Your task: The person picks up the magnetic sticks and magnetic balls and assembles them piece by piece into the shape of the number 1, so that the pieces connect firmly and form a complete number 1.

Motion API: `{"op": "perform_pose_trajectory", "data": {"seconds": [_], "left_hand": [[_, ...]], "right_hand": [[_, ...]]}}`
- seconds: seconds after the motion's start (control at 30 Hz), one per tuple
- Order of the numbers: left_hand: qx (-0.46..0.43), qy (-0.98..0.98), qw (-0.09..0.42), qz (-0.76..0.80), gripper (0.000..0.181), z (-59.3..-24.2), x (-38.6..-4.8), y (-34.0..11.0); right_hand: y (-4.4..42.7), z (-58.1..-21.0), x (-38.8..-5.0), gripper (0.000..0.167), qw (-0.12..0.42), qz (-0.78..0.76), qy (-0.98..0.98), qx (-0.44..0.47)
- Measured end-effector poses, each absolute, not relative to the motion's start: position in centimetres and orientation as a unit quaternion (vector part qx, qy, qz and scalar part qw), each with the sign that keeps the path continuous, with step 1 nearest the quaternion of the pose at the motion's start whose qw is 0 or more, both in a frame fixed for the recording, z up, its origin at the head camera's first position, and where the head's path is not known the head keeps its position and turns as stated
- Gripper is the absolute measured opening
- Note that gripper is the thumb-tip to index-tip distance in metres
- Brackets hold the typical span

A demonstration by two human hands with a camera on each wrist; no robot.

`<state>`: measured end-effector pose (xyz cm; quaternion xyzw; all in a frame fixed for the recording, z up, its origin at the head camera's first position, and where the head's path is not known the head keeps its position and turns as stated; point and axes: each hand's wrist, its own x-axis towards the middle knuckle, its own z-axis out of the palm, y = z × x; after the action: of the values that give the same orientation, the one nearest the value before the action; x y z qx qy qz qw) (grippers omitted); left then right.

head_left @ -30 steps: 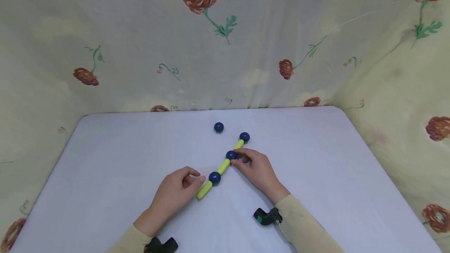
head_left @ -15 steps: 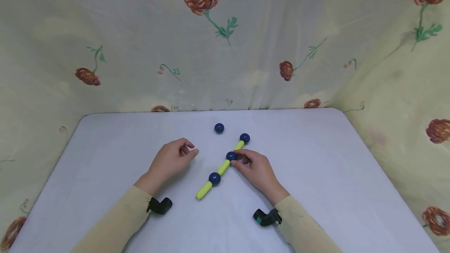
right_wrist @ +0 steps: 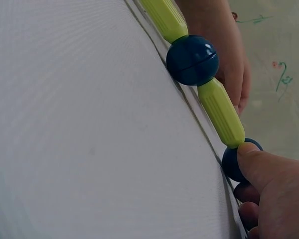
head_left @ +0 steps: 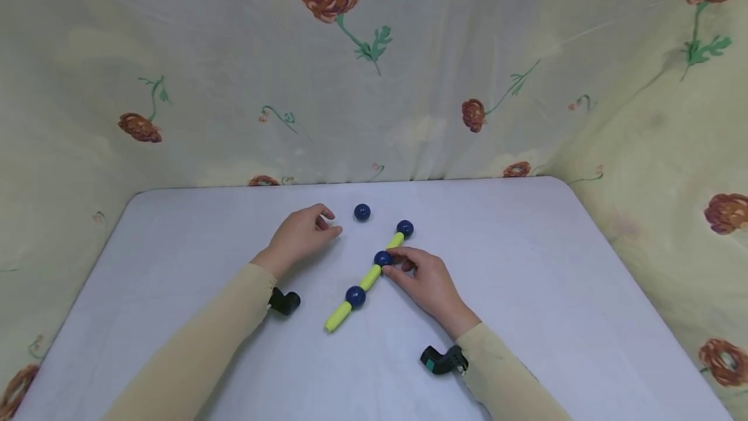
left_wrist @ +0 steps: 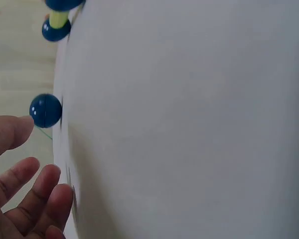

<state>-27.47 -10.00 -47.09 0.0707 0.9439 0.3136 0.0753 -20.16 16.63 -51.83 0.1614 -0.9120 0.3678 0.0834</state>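
Blue balls and yellow-green rods form a straight diagonal chain on the white table. My right hand point(head_left: 428, 281) pinches its middle ball point(head_left: 382, 258) between thumb and fingers. Nearer to me sit another ball point(head_left: 355, 297) and a rod point(head_left: 337, 317) with a free end; a third ball point(head_left: 405, 228) caps the far end. In the right wrist view, my thumb lies on the gripped ball point(right_wrist: 231, 163), where a ribbed rod point(right_wrist: 222, 113) joins it. Left of a loose blue ball point(head_left: 362, 212), my left hand point(head_left: 299, 234) holds nothing, fingers loosely bent, apart from that ball.
The white tabletop point(head_left: 526, 278) reaches a back edge close behind the loose ball. A flower-patterned cloth point(head_left: 409, 83) hangs behind and along the sides. Each wrist carries a small black camera, such as the right one point(head_left: 444, 360).
My left hand has left the near end of the chain and moved forward, ending close to the loose ball. My right hand and the chain have stayed in place.
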Motion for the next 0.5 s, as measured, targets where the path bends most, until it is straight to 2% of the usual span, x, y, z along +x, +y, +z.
{"op": "perform_pose_trajectory", "data": {"seconds": [0.27, 0.5], "left_hand": [[0.080, 0.944, 0.116, 0.299, 0.047, -46.8, -30.4, -8.3], [0.122, 0.950, 0.113, 0.264, 0.057, -46.0, -31.4, -6.1]], "right_hand": [[16.6, -51.8, -20.2, 0.032, 0.074, 0.367, -0.913, 0.160], [16.6, -51.6, -20.2, 0.032, 0.067, 0.364, -0.916, 0.152]]}}
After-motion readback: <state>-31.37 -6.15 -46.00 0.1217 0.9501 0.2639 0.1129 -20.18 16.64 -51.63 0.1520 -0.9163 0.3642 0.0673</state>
